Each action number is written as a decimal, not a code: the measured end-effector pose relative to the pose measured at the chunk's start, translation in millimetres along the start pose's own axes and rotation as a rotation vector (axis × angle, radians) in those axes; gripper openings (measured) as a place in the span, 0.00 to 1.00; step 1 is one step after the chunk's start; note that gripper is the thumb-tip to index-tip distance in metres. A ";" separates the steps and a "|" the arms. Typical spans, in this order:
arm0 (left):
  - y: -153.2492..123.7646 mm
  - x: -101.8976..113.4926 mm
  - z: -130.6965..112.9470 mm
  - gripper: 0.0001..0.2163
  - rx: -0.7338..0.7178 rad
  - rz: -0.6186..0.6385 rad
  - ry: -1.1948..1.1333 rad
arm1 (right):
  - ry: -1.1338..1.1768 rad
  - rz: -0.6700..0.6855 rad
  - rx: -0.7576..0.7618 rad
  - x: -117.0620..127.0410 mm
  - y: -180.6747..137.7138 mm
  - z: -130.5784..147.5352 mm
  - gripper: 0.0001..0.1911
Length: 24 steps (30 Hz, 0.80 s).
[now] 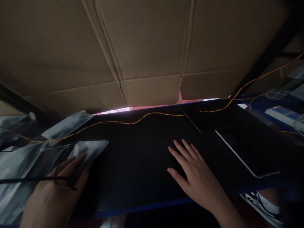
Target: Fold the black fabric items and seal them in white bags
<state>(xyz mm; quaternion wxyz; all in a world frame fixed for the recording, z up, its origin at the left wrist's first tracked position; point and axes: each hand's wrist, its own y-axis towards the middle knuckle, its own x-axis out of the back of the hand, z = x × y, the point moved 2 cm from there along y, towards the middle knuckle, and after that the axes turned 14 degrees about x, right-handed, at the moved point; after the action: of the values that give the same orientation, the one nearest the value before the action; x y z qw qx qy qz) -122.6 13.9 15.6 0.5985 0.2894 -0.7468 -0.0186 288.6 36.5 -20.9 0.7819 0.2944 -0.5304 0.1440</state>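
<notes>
My left hand (57,190) lies on a grey plastic bag (90,150) at the left of a black mat (133,164). A thin black cable (28,180) runs across that hand; whether the fingers grip the bag or the cable is unclear. My right hand (192,171) rests flat on the mat, fingers stretched out and slightly spread, holding nothing. To its right lies a dark tablet-like device (247,152) with a pale edge.
A large cardboard box (142,47) stands behind the mat. A red-and-yellow twisted wire (142,117) runs along the far edge. More grey bags (14,158) are piled at left. A power strip (282,113) sits at right. A shoe (263,202) shows below.
</notes>
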 end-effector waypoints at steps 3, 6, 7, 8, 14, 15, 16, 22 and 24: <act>-29.4 3.5 -42.2 0.19 0.006 0.010 -0.028 | 0.016 -0.008 -0.004 0.5 -0.2 0.4 0.33; -63.5 -5.4 -101.9 0.22 -0.175 -0.001 -0.160 | 0.026 -0.018 0.003 0.4 0.5 0.3 0.32; -72.0 -10.9 -119.4 0.22 -0.246 0.051 -0.138 | 0.026 -0.022 0.002 0.3 0.7 -0.3 0.32; -77.6 -15.0 -131.9 0.22 -0.254 0.070 -0.094 | 0.024 -0.028 0.001 0.5 0.7 -1.4 0.31; -78.6 2.1 -113.9 0.25 -0.380 0.151 -0.314 | 0.115 -0.118 0.086 11.3 -6.2 4.6 0.20; -78.4 6.2 -103.4 0.24 -0.460 0.144 -0.314 | 0.149 -0.142 0.122 13.2 -8.2 11.8 0.18; -79.2 8.3 -94.3 0.23 -0.572 0.159 -0.288 | 0.187 -0.159 0.163 13.9 -9.9 21.3 0.17; -89.0 0.0 -74.8 0.14 -0.815 0.185 -0.255 | 0.301 -0.246 0.444 -10.0 -10.2 85.1 0.06; -90.8 -0.7 -76.3 0.12 -0.806 0.198 -0.301 | 0.286 -0.259 0.472 -19.7 -6.8 92.3 0.06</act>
<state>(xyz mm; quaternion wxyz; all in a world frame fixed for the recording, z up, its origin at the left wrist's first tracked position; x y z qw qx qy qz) -16.3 -36.9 2.6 0.5471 -0.0459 -0.7829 -0.2927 215.8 -23.8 -16.6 0.7703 0.5099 -0.3250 0.2026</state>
